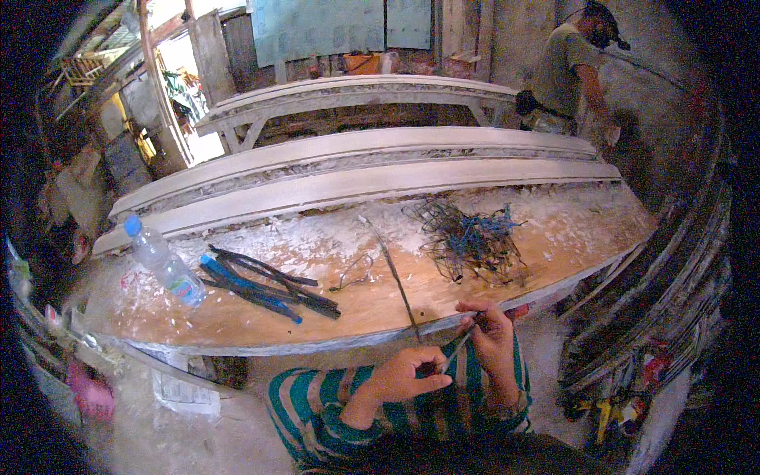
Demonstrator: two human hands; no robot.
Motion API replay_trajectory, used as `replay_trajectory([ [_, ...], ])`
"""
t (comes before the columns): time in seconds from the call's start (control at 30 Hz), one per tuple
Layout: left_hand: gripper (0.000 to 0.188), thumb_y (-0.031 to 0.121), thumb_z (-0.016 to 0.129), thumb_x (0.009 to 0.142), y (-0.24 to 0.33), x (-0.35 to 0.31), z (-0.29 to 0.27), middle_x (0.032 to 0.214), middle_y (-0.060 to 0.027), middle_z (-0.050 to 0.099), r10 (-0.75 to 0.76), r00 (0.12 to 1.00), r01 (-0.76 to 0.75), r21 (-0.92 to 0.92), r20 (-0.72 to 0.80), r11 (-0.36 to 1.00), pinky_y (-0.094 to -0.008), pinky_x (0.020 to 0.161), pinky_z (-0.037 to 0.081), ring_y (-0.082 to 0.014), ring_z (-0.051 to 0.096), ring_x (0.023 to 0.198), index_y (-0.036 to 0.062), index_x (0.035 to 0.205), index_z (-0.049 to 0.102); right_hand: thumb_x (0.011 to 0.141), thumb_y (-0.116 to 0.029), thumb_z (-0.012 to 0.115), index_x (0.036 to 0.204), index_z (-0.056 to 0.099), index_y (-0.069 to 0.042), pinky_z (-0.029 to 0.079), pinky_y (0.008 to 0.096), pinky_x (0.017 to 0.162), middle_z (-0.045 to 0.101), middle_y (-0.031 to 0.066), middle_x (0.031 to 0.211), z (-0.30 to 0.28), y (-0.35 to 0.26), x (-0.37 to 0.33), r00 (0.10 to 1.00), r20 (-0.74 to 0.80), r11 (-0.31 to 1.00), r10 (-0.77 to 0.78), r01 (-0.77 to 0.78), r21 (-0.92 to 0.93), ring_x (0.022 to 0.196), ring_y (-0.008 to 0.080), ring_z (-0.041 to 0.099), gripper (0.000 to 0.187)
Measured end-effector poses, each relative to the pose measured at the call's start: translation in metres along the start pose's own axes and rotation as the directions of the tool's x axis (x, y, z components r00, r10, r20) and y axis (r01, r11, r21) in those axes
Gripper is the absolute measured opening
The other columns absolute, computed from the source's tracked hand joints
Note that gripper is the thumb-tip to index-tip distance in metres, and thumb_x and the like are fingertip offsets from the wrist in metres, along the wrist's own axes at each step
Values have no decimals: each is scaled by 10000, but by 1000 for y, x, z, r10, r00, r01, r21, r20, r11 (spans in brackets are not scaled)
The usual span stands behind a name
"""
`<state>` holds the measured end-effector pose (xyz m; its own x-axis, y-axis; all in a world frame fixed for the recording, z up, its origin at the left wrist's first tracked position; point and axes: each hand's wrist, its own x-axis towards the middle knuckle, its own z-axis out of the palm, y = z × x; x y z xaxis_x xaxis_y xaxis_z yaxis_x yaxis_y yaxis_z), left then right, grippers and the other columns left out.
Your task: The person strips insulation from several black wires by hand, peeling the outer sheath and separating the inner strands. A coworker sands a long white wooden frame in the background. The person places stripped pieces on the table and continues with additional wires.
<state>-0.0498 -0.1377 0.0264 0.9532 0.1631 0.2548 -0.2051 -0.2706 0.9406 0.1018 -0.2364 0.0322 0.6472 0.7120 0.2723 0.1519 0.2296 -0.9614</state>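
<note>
My left hand [408,375] is closed, thumb and fingers pinched near the table's front edge. A long thin dark strip [396,273] runs from the table's middle down to this hand and seems held at its near end. My right hand [492,339] is closed around a thin grey blade-like tool [461,345], which slants down toward the left fingertips. Something red [518,311] shows just beyond the right hand; whether it belongs to the tool I cannot tell. Left of the strip lie several black and blue strips [265,289] in a bundle.
A tangle of black and blue strands [467,237] lies on the wooden table [364,313] among white flakes. At the left, a clear bottle with a blue cap [168,265] leans over. Long white boards [364,190] span the back. Another person [564,71] stands far right.
</note>
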Motion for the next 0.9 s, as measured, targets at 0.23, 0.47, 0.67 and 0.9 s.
replay_trajectory([
  [0.23, 156, 54, 647, 701, -6, -7, -21, 597, 14, 456, 56, 802, 104, 231, -594, 967, -218, 481, 359, -73, 415, 532, 49, 708, 491, 712, -5, 645, 806, 642, -9, 424, 259, 720, 581, 69, 814, 3, -5, -1, 989, 134, 943, -64, 104, -315, 785, 164, 550, 95],
  [0.47, 152, -1, 655, 679, -23, -10, -51, 588, 24, 482, -164, 556, 125, -113, -815, 986, -198, 491, 383, -55, 460, 542, 47, 707, 513, 776, -107, 618, 933, 650, -39, 389, 320, 875, 548, 104, 1065, 23, -8, -8, 684, 726, 986, -76, 162, -49, 1054, 218, 483, 174],
  [0.67, 124, 19, 691, 686, -20, -12, -51, 647, -8, 543, -126, 600, 136, -54, -790, 989, -212, 530, 406, -79, 508, 597, 38, 695, 569, 764, -95, 632, 928, 651, -27, 403, 325, 846, 578, 96, 1039, 29, -13, -13, 694, 720, 997, -19, 64, -35, 969, 215, 526, 178],
  [0.9, 102, 14, 698, 665, -9, -10, -40, 697, -20, 558, -39, 797, 113, 85, -602, 990, -235, 575, 422, -104, 527, 649, 31, 709, 608, 709, -43, 678, 717, 609, -19, 438, 297, 730, 615, 68, 802, 20, -6, -14, 883, 470, 998, -2, -26, 54, 757, 176, 578, 74],
])
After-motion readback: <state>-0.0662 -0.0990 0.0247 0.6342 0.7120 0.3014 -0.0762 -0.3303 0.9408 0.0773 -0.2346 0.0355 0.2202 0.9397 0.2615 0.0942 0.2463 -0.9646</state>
